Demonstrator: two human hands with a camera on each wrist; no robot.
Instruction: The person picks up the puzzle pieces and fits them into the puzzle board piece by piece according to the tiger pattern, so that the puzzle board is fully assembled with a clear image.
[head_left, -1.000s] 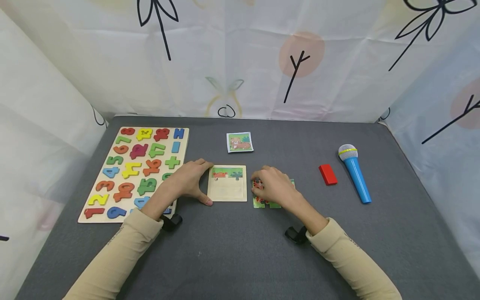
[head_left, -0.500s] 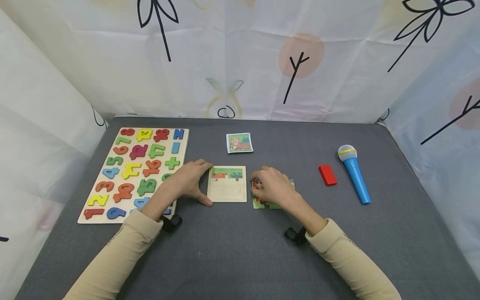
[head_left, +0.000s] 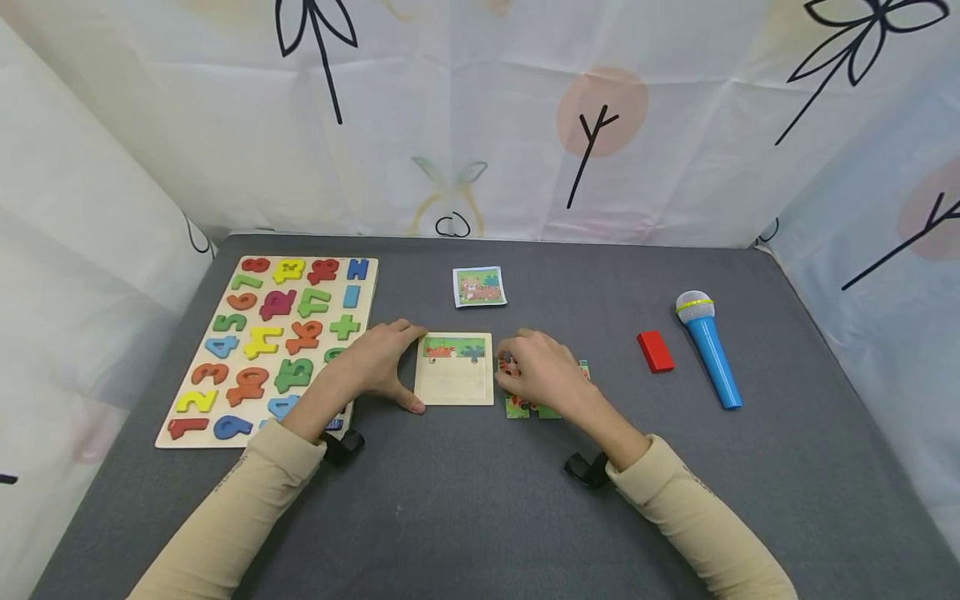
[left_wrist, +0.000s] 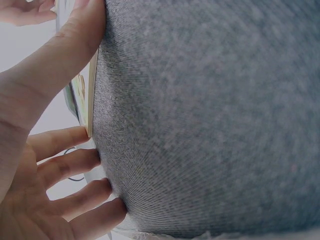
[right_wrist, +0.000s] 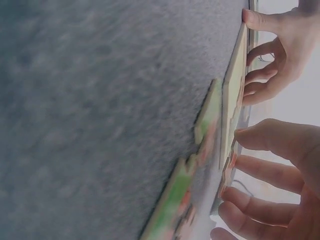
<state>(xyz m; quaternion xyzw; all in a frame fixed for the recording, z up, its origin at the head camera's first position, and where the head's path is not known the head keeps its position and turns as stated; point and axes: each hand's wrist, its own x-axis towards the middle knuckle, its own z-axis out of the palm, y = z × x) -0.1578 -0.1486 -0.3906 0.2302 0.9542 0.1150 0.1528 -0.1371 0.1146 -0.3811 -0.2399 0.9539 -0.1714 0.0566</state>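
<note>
Here I am with both hands in play, arms angled in from either side of the grey counter (head_left: 465,508). My left hand (head_left: 381,358) is spread wide along the left edge of the wooden puzzle tray (head_left: 454,387), thumb at the near corner, index finger at the far one, the other fingers stretched loosely beyond. My right hand (head_left: 547,367) arches palm down, thumb and fingers pinching a puzzle piece (right_wrist: 229,171).

Now for what's tough to see: from my head, the knuckles cover much of that piece, so its picture is only a patch of orange. The loose pieces (head_left: 518,407) beneath my palm are partly covered too; at my right wrist they blur, and one runs off the bottom of the view. My left forearm hides a corner of the number board (head_left: 337,298), and the left wrist view is mostly counter.

And the layout: the tray lies flat between my hands, touching the left, just beside the right, a printed strip along its far side. The pinched piece is by its right edge; whether they touch, I can't tell.
</note>
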